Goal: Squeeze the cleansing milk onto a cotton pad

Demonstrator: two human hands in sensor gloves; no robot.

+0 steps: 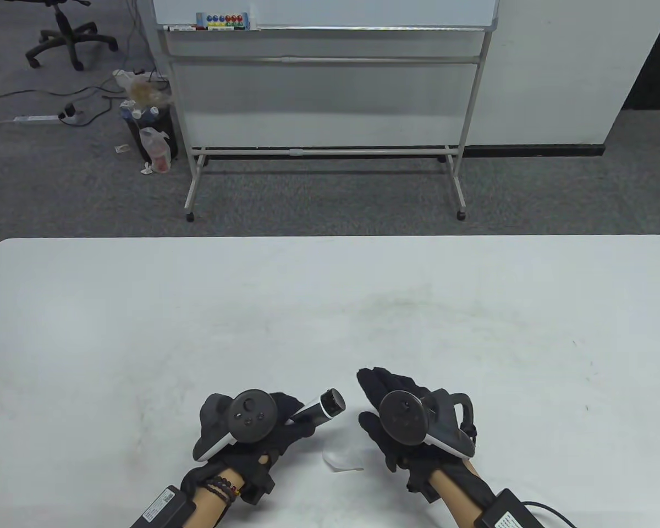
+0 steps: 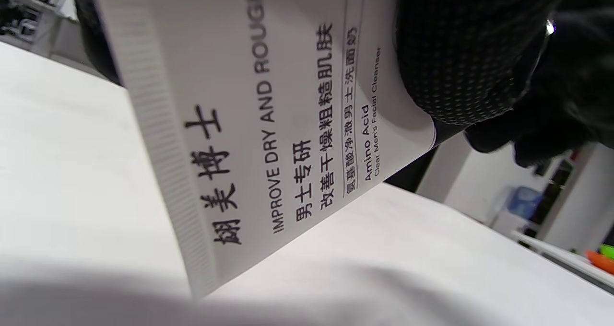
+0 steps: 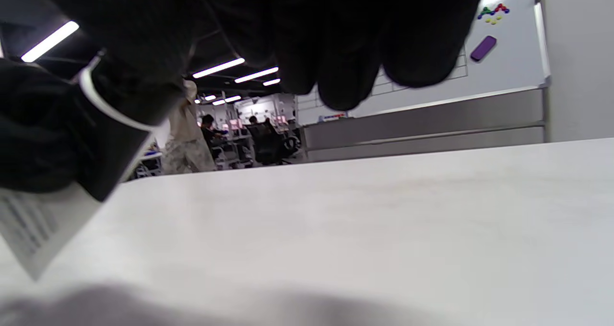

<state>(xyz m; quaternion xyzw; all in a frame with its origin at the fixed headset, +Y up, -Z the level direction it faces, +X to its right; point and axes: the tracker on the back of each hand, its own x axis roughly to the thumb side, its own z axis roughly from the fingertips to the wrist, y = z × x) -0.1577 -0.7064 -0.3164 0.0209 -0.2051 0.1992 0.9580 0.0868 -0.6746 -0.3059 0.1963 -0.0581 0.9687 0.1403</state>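
My left hand (image 1: 289,423) grips a white cleanser tube (image 1: 319,410), tilted, with its black cap (image 1: 333,401) pointing up and to the right. In the left wrist view the tube (image 2: 268,124) fills the frame, printed with black text, its crimped end low near the table and my gloved fingers (image 2: 460,52) around it. A white cotton pad (image 1: 344,459) lies flat on the table between my hands, below the cap. My right hand (image 1: 371,399) hovers just right of the cap, fingers spread and holding nothing. The right wrist view shows its fingers (image 3: 345,43) and the tube (image 3: 33,230) at the left.
The white table (image 1: 143,330) stretches wide to the left, right and far side of my hands. A whiteboard on a wheeled stand (image 1: 324,82) stands on the floor beyond the table's far edge.
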